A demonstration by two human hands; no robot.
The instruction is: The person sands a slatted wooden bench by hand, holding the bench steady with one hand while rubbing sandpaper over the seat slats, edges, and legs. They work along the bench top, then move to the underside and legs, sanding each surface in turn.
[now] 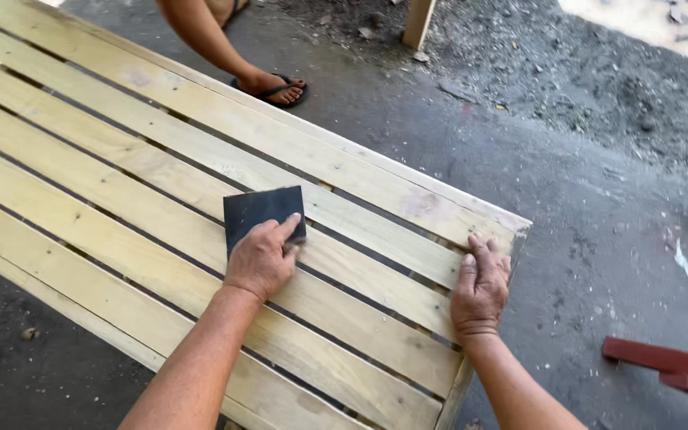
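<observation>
A dark square sheet of sandpaper (263, 215) lies flat on the slatted wooden panel (121, 167), on a middle slat, some way in from the panel's right end. The left hand (262, 259) lies on the sheet's near right corner, palm down, fingers pressed flat on the paper and pinning it to the wood rather than gripping it. The right hand (481, 288) rests spread and empty on the right end of the panel, close to the near right corner, its fingers lying across the last slat ends and the end rail, holding nothing.

Judging by this, the step in hand looks like sanding the slat faces, with the left hand driving the paper and the right hand bracing the panel so it does not slide. The next move would call for even downward pressure and strokes running along the grain of the slat, keeping the sheet from catching in the dark gaps between boards, where an edge could fold or tear.

Beyond the far long edge of the panel, another person's leg and foot in a dark flip-flop (274, 89) stand on the grey concrete floor (583, 223). A red-painted piece (666, 368) lies on the floor to the right, well apart from the panel, and a wooden post (419, 22) rises at the top by loose dirt.
</observation>
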